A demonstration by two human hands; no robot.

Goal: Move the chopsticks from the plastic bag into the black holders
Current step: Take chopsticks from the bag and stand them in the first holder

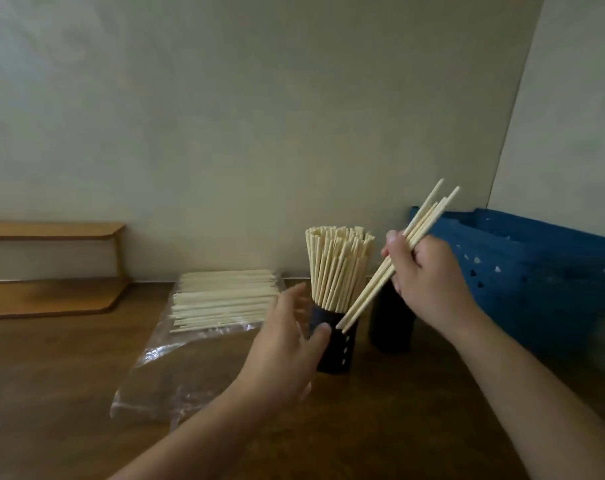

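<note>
chopsticks (223, 299) lie in a flat stack inside the open plastic bag (176, 368) on the wooden table (51, 375), left of the holders. a second, dense bunch (339, 266) stands upright in the near black holder (337, 342), filling it. the right hand (429, 282) grips a small bundle (403, 251) of chopsticks, fingers curled round its middle; the bundle slants, upper ends up and to the right, lower tips down-left just beside the near holder's rim. the left hand (287, 344) is by the near holder's left side with fingers relaxed and spread, thumb against the holder's wall, gripping nothing. the far holder (391, 323) stands just right of the near one, partly hidden behind the right hand; i cannot tell what is in it. a blue basket (536, 271) sits at the far right against the wall, and a wooden shelf (51, 265) at the far left.
</note>
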